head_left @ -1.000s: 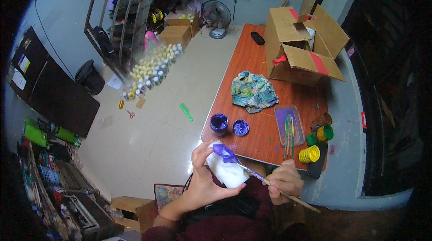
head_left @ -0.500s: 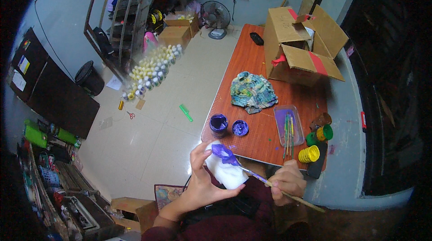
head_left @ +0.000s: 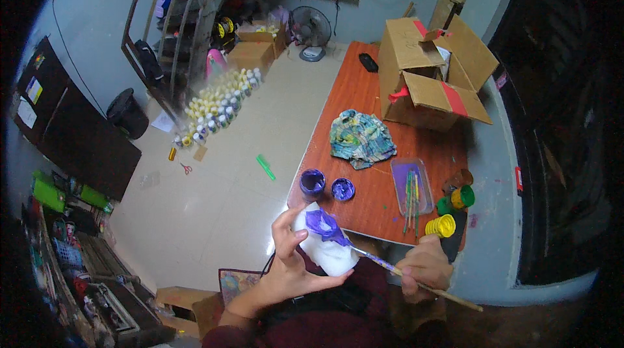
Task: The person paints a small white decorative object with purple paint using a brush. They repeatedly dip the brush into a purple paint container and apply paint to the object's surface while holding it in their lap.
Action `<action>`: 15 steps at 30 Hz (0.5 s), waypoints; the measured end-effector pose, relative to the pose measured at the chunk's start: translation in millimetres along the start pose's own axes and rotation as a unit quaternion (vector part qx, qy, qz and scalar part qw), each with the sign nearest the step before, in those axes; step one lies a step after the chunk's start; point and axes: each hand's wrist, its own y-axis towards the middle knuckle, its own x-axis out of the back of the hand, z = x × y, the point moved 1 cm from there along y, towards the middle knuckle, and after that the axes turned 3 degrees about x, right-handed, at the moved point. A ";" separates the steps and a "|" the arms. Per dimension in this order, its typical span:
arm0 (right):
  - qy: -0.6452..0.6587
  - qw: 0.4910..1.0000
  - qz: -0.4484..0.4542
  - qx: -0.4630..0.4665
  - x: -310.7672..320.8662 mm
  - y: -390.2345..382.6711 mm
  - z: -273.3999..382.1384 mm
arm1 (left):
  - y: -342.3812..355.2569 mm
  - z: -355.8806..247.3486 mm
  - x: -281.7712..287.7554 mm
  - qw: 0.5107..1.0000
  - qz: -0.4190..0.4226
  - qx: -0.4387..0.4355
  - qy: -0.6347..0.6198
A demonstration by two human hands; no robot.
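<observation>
My left hand (head_left: 290, 250) is wrapped round a white moulded piece (head_left: 330, 258), thumb and fingers gripping its edges. Purple paint (head_left: 323, 224) covers part of its upper face. In my right hand (head_left: 426, 269) is a long paintbrush (head_left: 383, 263), pinched along its handle, with the tip against the painted area. Just beyond the piece, on the table, stand an open jar of purple paint (head_left: 312, 182) and its purple-smeared lid (head_left: 343, 189). What the white piece represents I cannot make out.
On the red-brown table (head_left: 325, 143) lie a crumpled stained cloth (head_left: 363, 139), a plastic tray (head_left: 426, 200) with several brushes, green and yellow paint containers (head_left: 442, 225) and an open cardboard box (head_left: 416, 81). Rows of bottles (head_left: 221, 107) and scissors (head_left: 186, 168) are on the floor.
The brush has shifted slightly right and down along the piece, my right hand moving with it. The purple patch looks spread lower. My left hand keeps its grip; the whole view has shifted slightly.
</observation>
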 end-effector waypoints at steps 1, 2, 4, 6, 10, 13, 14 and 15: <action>-0.002 1.000 -0.003 0.004 1.0 3.0 1.8 | 2.0 -2.3 1.7 1.000 0.000 -0.010 0.004; -0.009 1.000 0.019 0.004 2.8 5.4 3.3 | 3.2 -3.7 2.5 1.000 0.000 -0.020 0.009; -0.022 0.998 0.063 0.005 8.1 9.4 6.6 | 3.6 -4.2 1.9 0.999 -0.010 -0.034 -0.007; -0.034 0.994 0.100 0.006 13.1 13.5 11.8 | 3.0 -2.7 2.0 0.999 -0.014 -0.044 -0.013; -0.046 0.992 0.121 -0.003 19.1 20.2 23.0 | 2.5 -3.0 3.2 0.999 -0.012 -0.051 -0.001; -0.061 0.981 0.180 0.028 20.5 25.9 22.0 | 3.3 -5.2 5.8 0.999 -0.011 -0.050 0.009; -0.062 0.981 0.181 0.032 21.1 26.2 22.4 | 3.8 -5.5 6.4 0.999 -0.009 -0.051 0.012; -0.064 0.981 0.182 0.037 21.7 26.3 22.9 | 3.9 -4.9 6.2 0.999 -0.009 -0.052 0.012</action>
